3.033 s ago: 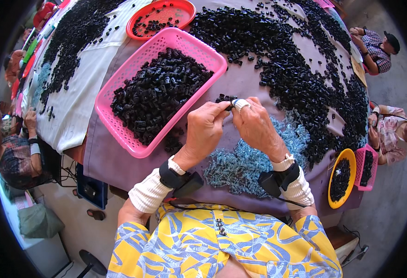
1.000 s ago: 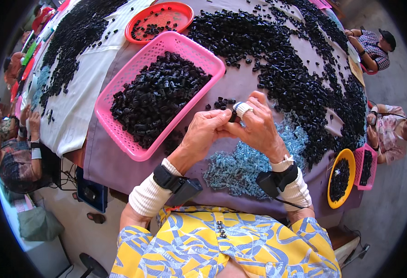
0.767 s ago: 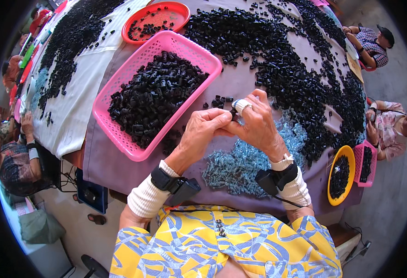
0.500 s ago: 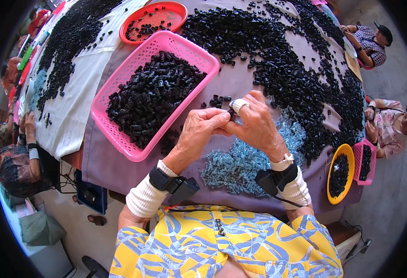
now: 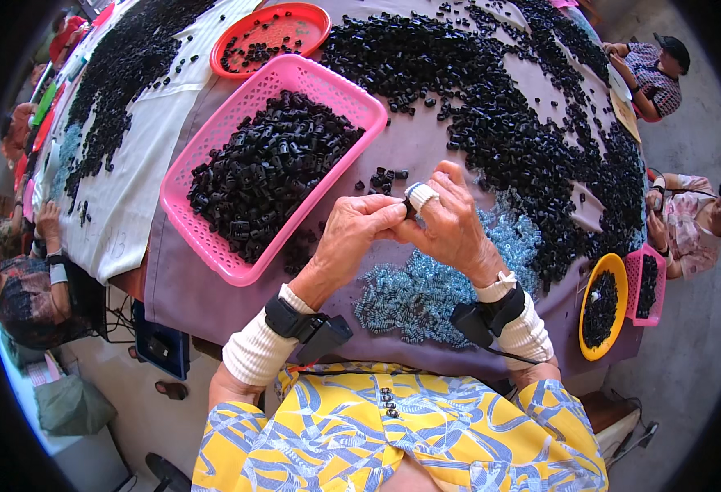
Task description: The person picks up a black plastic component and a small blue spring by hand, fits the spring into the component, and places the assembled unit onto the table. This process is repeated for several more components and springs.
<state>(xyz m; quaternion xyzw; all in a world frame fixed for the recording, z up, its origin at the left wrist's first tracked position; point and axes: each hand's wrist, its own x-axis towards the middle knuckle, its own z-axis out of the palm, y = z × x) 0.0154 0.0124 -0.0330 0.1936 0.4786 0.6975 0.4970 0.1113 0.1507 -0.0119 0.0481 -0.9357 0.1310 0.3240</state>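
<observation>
- Black piece [image 5: 410, 207], small and mostly hidden, sits between the two hands, above the table [image 5: 200, 299] and well in from its near edge.
- Left hand [image 5: 352, 234]: thumb and forefinger pinched narrow on the piece.
- Right hand [image 5: 452, 230]: fingers curled close on the same piece, a white band [image 5: 423, 195] around one of them.
- Just beyond the fingertips lies a small cluster of loose black parts [image 5: 387, 178], with bare purple cloth on its far side.
- Pink basket [image 5: 205, 250], heaped with black parts, stands aslant to the left of the hands; its lowest corner points toward the table's near edge, and open cloth runs between the two.
- Red tray [image 5: 273, 29] lies just past the basket's far end, black parts scattered in it.
- Clear bluish pieces [image 5: 414, 299] spread beneath the right wrist, close to the near edge; this side leaves less room than the left.
- A broad black heap [image 5: 492, 123] covers the far middle and reaches the right edge, with patches of cloth showing through.
- Yellow plate [image 5: 596, 353] is by the near right corner, a smaller pink basket [image 5: 650, 316] beside it at the right edge.
</observation>
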